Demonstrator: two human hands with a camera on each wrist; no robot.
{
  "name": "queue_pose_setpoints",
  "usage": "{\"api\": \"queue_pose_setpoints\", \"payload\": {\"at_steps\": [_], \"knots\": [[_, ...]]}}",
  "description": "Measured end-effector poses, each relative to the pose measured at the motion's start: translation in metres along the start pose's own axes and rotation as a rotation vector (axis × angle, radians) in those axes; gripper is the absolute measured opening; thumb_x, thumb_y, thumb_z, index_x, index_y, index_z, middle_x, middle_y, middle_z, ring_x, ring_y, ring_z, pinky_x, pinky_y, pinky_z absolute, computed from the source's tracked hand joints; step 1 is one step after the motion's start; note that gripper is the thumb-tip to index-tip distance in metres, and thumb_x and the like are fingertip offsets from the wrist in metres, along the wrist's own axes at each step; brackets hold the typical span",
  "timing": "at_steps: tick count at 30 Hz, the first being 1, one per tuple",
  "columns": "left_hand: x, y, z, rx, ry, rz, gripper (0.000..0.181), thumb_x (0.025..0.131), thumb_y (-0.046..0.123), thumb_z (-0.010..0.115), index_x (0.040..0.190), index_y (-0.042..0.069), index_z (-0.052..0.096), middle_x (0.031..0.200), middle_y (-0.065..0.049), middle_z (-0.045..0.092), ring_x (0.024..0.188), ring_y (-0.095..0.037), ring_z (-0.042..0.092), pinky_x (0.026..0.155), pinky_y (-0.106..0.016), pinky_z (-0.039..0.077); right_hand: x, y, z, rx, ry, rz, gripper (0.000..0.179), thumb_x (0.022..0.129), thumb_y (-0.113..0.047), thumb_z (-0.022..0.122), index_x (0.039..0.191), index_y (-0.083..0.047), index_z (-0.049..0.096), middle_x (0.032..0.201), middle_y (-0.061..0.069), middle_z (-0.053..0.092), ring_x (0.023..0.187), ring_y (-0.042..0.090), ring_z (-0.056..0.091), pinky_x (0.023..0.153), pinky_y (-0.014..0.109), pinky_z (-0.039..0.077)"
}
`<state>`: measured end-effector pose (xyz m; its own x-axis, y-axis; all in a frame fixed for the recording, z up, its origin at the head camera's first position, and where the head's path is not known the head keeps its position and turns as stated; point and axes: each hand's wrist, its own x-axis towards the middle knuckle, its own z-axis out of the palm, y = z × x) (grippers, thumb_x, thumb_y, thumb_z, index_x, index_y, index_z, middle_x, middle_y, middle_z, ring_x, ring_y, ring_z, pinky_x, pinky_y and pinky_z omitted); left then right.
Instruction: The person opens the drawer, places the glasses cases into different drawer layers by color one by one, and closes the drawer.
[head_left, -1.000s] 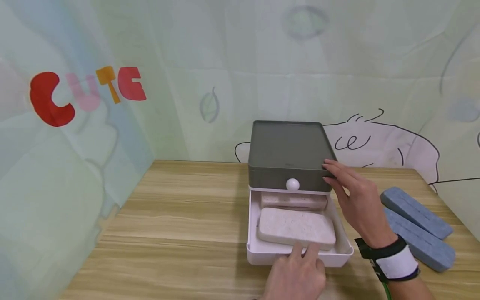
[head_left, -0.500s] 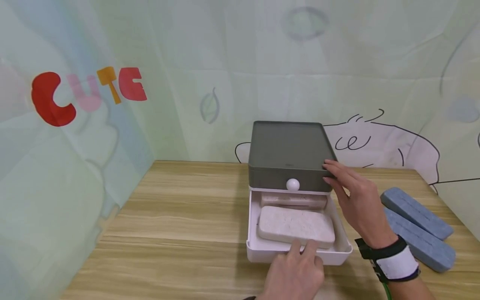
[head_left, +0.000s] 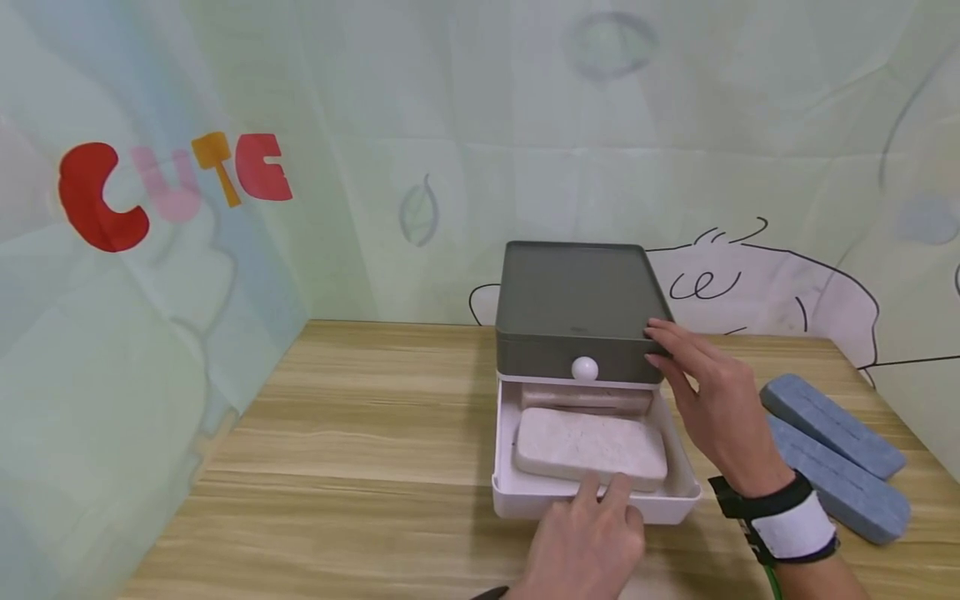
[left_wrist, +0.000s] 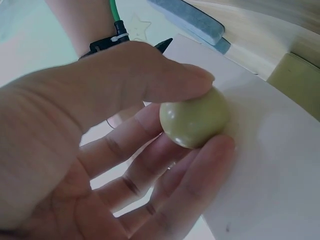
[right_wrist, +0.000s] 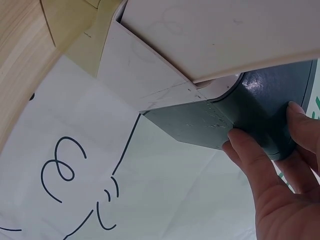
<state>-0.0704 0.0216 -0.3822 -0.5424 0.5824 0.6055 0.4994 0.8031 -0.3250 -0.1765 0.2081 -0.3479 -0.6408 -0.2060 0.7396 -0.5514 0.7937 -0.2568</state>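
A small two-drawer box has a dark grey upper part (head_left: 577,292) with a white knob (head_left: 585,368) on its front. Beneath it the white lower drawer (head_left: 517,506) stands pulled out. A pale rounded rectangular block (head_left: 592,446) lies in the drawer, and another pale block (head_left: 585,400) lies behind it, partly under the upper part. My left hand (head_left: 588,533) is at the drawer's front; in the left wrist view its thumb and fingers grip a round drawer knob (left_wrist: 195,120). My right hand (head_left: 720,408) holds the grey part's front right corner between thumb and fingers.
Two blue-grey oblong blocks (head_left: 836,467) lie side by side on the wood-grain table (head_left: 360,433), right of the right wrist. Printed cloth (head_left: 420,100) hangs behind the table and along its left side. A strap (head_left: 787,521) is around the right wrist.
The lower drawer has slid a little inward, with the pale blocks in it. My left hand has moved forward with it, while my right hand keeps its place on the corner.
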Motion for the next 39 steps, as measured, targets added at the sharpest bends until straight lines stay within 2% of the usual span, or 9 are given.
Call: {"api": "queue_pose_setpoints", "payload": {"at_steps": [13, 31, 39], "knots": [[0.0029, -0.0038, -0.0056, -0.053, -0.152, 0.003, 0.005, 0.084, 0.027, 0.071, 0.08, 0.027, 0.073, 0.099, 0.006, 0.06, 0.082, -0.011, 0.056, 0.041, -0.022, 0.042, 0.0003, -0.0001, 0.0006, 0.001, 0.006, -0.009, 0.045, 0.086, 0.007, 0.073, 0.129, -0.006, 0.069, 0.131, 0.013, 0.07, 0.116, 0.034, 0.07, 0.086, 0.043, 0.055], [0.0033, -0.0081, 0.0013, -0.016, -0.034, 0.004, 0.003, 0.078, 0.027, 0.075, 0.077, 0.026, 0.073, 0.094, 0.006, 0.058, 0.081, -0.01, 0.057, 0.04, -0.02, 0.04, 0.0003, 0.0002, 0.0008, -0.012, -0.004, 0.003, 0.044, 0.087, 0.005, 0.073, 0.13, -0.005, 0.068, 0.132, 0.013, 0.07, 0.116, 0.034, 0.07, 0.086, 0.044, 0.056], [0.0049, -0.0091, 0.0023, -0.027, -0.049, 0.012, 0.003, 0.079, 0.026, 0.076, 0.079, 0.024, 0.073, 0.097, 0.006, 0.059, 0.081, -0.01, 0.057, 0.041, -0.02, 0.039, 0.0001, 0.0004, 0.0004, -0.014, -0.007, 0.007, 0.045, 0.087, 0.006, 0.073, 0.13, -0.005, 0.068, 0.131, 0.014, 0.07, 0.116, 0.035, 0.07, 0.086, 0.045, 0.057]]}}
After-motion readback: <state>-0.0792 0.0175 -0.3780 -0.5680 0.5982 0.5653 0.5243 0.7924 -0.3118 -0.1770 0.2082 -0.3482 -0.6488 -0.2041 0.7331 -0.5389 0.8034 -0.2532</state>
